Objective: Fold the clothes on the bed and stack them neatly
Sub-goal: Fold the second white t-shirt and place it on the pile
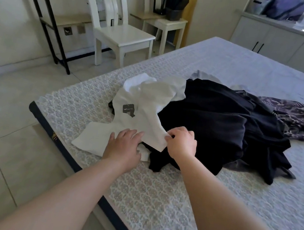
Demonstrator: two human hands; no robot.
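- Head view, fingers first: right hand curled, thumb and fingertips pinching an edge of the white shirt where it overlaps the dark pile.
- Left hand flat, fingers straight and spread, pressing down on the white shirt's near part — gripping nothing.
- Both forearms bare, reaching in from the bottom of the frame over the near edge of the bed.
- White shirt rumpled and unfolded, a grey patch or tag showing on its front, lying near the bed's left corner, partly over the black garment.
- Black garment heaped in the middle of the clothes, touching the shirt on the left and a grey patterned garment on the right.
- A pale bluish piece peeking out behind the black heap — kind of clothing cannot be told.
- Bed covered with a light patterned quilt, dark trim along its near edge.
- Beyond the bed: a white chair on the tiled floor, a small white side table just behind it, grey cabinets along the far right.
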